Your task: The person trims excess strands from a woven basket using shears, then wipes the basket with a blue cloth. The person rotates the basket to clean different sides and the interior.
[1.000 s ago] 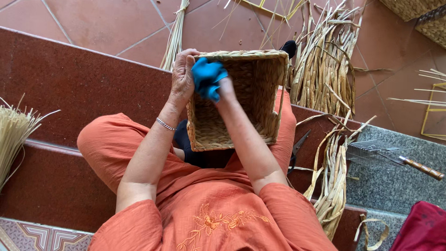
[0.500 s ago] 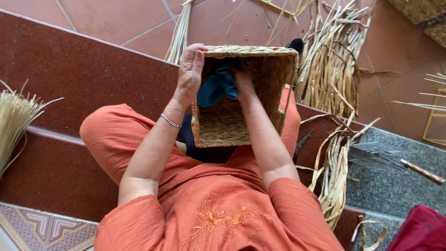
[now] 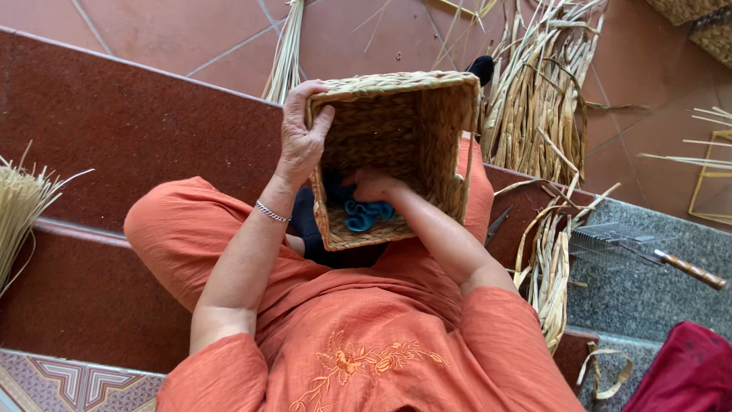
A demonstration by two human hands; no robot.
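Our right hand (image 3: 375, 185) is down inside the woven basket (image 3: 396, 122), its grip closed on a blue cloth (image 3: 364, 214) that it presses against the inner wall near the basket's floor; the fingers are partly hidden by the cloth, so we cannot tell how tightly they are curled. Our left hand (image 3: 301, 137) steadies the basket from outside, its grip wrapped over the rim at the left corner, with the thumb along the outer wall and the fingertips hooked inside. A thin silver bracelet (image 3: 271, 212) sits on the left wrist. The basket is square, made of pale plaited fibre, and lies tipped on its side on our lap, with its open mouth turned up toward the camera and its base pointing away. We sit on dark red stone steps (image 3: 137, 130), dressed in orange clothing (image 3: 366, 336) with embroidery on the chest. Just beyond the basket on the right, a heap of dried straw strips (image 3: 537, 99) lies on the tiled floor. On the left edge, well apart from us, stands a bundle of fine pale stalks (image 3: 23, 206). On the right, a wire grill with a wooden handle (image 3: 648, 255) rests on a grey stone slab, near a dark red cloth (image 3: 690, 370).
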